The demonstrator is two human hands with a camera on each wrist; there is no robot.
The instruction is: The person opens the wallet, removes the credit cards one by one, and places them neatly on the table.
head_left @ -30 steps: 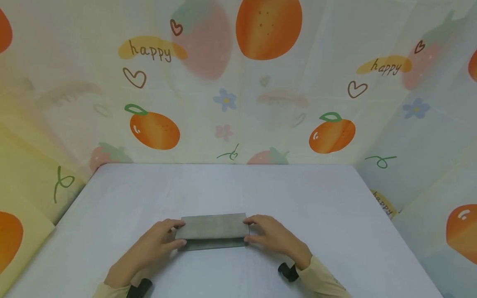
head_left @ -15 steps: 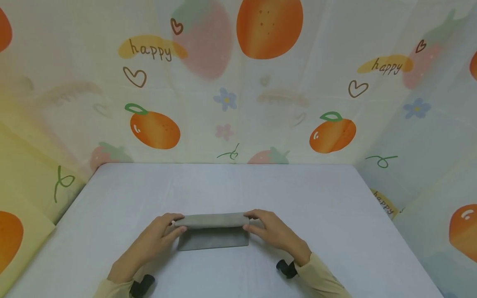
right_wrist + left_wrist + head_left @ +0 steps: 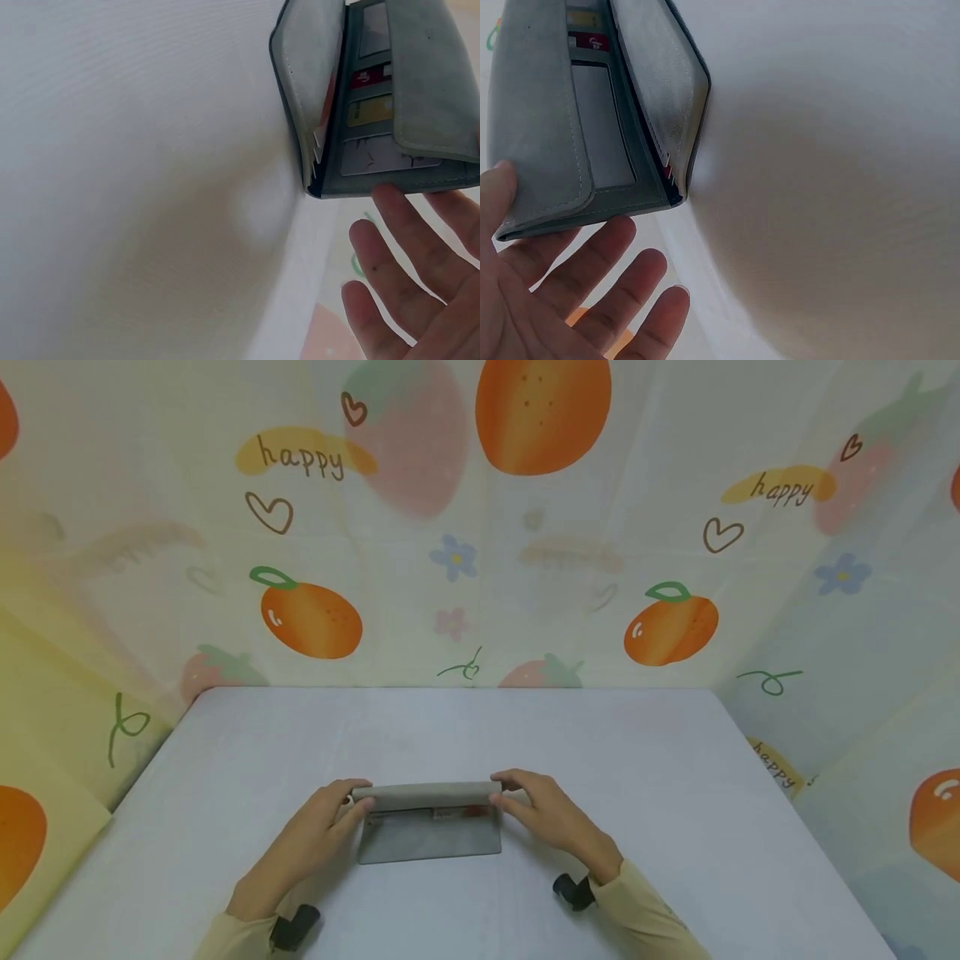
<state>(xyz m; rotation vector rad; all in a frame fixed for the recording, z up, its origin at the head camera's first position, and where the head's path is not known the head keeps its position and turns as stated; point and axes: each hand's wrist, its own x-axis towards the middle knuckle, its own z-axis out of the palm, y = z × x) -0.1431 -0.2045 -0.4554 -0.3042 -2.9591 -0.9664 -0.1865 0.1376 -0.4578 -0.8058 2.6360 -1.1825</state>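
A long grey-green wallet stands partly unfolded on the white table, its upper part raised and its lower panel lying flat. My left hand pinches the raised part at its left end between thumb and fingers. At the opposite end my right hand pinches it the same way. Inside the wallet, the left wrist view shows a clear window, a red card and a yellow card in slots. In the right wrist view, several cards sit in the slots of the wallet, under its front flap.
The white table reaches back to a cloth backdrop printed with oranges, strawberries and hearts. More printed cloth hangs at both sides. Black wrist cameras are strapped near both sleeves.
Both hands have lifted the wallet's upper part up and back, away from the lower panel. More of the lower panel and an edge of the inside now show.
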